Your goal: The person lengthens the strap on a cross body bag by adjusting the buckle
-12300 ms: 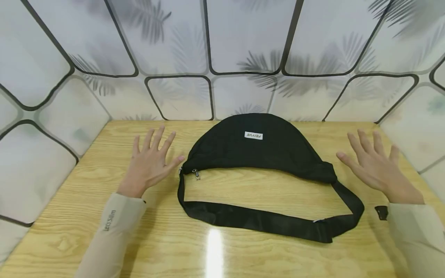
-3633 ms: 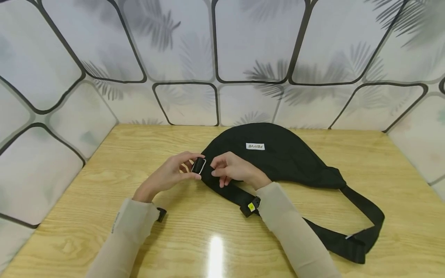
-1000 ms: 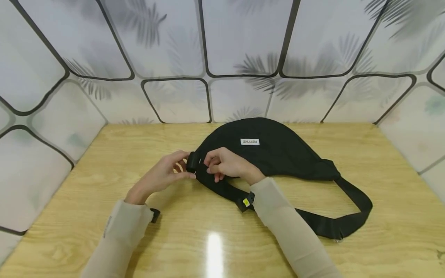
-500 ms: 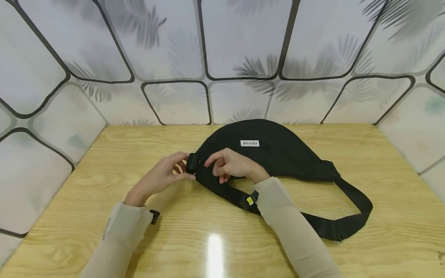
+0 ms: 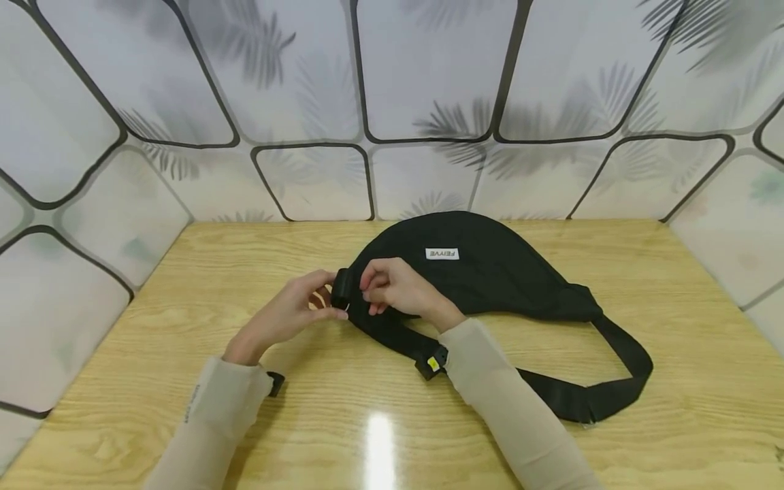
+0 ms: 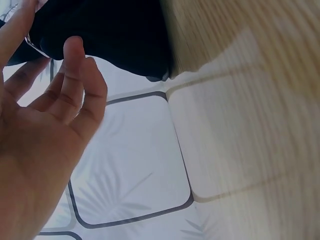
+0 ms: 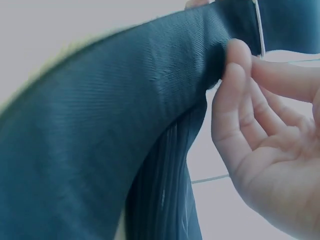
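Black waist bag (image 5: 484, 272) lay center-right of head view; looked light, soft. Strap (image 5: 554, 395) seemed limp, perhaps slick; stiff metal buckle (image 7: 259, 27) likely offered best hold. Left hand (image 5: 288, 313), left of center, pinched strap loop (image 5: 341, 288) between thumb and fingers. Right hand (image 5: 401, 292), near center, curled fingers at strap; could not tell whether gripping. Forearms (image 5: 511, 401) slanted in from lower edge.

Worktop (image 5: 147, 327): yellowish wood grain, streak of reflected light (image 5: 380, 449) at near middle. Back wall (image 5: 429, 68): pale, dark-outlined rounded panels, grey printed fronds. Left wall (image 5: 73, 286) and right wall (image 5: 750, 231): similar outlined panels, faint greenish blotches.
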### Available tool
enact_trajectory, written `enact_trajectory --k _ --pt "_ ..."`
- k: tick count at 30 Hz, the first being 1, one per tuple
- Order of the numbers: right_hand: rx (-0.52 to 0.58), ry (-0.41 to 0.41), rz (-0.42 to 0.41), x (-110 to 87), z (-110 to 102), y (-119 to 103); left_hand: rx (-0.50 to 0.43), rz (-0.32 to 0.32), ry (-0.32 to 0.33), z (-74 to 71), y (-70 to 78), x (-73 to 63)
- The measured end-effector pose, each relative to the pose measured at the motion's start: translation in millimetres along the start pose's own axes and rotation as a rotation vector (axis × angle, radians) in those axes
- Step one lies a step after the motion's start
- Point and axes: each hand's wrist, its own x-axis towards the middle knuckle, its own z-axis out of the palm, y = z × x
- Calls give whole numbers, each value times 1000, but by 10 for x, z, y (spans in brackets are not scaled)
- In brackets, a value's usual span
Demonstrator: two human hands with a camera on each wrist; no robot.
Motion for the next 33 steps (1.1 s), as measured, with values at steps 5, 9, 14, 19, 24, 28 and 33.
enact_trajectory --k 5,9,14,19,24,28,33 --pt "33 57 -20 19 76 -22 -42 -4 -46 21 5 6" --pt "36 63 -9 16 85 -39 -30 -15 -45 20 -4 4" --pt "56 32 11 12 44 -17 -4 -14 -33 16 -29 -4" --pt "7 22 47 -9 -16 -2 -9 -5 -25 18 -49 1" --pt "-44 22 102 -31 -50 12 -15 -9 -17 14 -56 0" --pt "-54 47 63 -48 -34 3 -18 -24 -23 13 -48 6" --pt "-30 102 7 -7 44 -10 -23 -53 -41 11 -43 7"
